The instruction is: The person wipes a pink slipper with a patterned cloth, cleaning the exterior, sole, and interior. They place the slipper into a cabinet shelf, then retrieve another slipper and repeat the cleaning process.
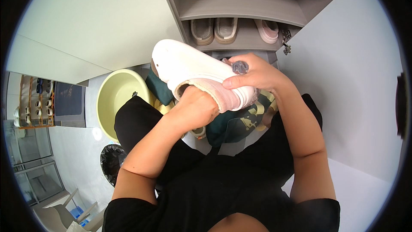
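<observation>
A white shoe (190,62) with a pink ribbed collar is tilted between my hands above my lap. My left hand (196,104) reaches into its opening, and the fingers are hidden inside, so their hold cannot be seen. At the shoe's other end, my right hand (249,74) grips it, thumb on the white upper near the collar. A crumpled grey piece (240,67), perhaps cloth, shows between the thumb and fingers of that hand. Below the shoe lies a dark green bag or cloth (233,127) with pale yellow markings.
An open cabinet's lower shelf (244,43) holds brown-soled slippers (214,32) and a pink shoe (268,32). Its door (347,71) stands to the right. At left are a yellow-green basin (124,103), a black-lined bin (111,164), a shoe rack (37,103) and a grey chair (54,216).
</observation>
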A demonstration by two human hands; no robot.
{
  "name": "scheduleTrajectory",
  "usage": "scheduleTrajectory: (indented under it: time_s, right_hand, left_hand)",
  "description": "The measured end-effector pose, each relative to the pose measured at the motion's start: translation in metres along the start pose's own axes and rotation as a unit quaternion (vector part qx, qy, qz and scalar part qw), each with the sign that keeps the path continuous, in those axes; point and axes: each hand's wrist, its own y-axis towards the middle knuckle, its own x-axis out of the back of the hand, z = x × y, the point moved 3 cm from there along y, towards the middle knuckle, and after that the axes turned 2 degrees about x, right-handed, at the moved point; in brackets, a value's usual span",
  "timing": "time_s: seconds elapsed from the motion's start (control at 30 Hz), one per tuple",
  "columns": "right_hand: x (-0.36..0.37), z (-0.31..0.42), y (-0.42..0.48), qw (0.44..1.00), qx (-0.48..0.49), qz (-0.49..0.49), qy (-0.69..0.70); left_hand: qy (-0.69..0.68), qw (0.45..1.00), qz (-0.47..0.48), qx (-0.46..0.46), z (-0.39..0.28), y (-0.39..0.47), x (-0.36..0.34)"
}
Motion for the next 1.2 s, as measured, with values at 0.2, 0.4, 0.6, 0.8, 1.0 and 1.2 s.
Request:
scheduleTrajectory:
  time_s: [0.2,0.4,0.6,0.8,1.0,1.2]
  right_hand:
    - [0.000,0.008,-0.005,0.995,-0.007,-0.033,0.093]
    - [0.012,0.003,-0.016,0.971,0.020,-0.094,0.220]
    - [0.008,0.003,-0.014,0.917,0.099,-0.145,0.358]
    - [-0.024,0.017,-0.007,0.953,0.135,-0.162,0.219]
    - [0.006,0.034,-0.032,0.900,0.114,-0.352,0.229]
    - [0.026,0.072,-0.056,0.825,0.346,-0.315,0.316]
  left_hand:
    - [0.023,1.000,-0.006,-0.008,-0.004,0.000,0.005]
    - [-0.006,0.951,-0.303,-0.057,-0.012,0.007,0.053]
    - [-0.228,0.870,-0.352,0.259,0.026,-0.013,0.040]
    - [-0.790,0.467,-0.202,0.342,0.032,0.000,0.008]
    - [-0.775,0.436,-0.190,0.416,0.033,-0.006,0.003]
    - [-0.737,0.460,-0.120,0.480,0.028,-0.004,-0.013]
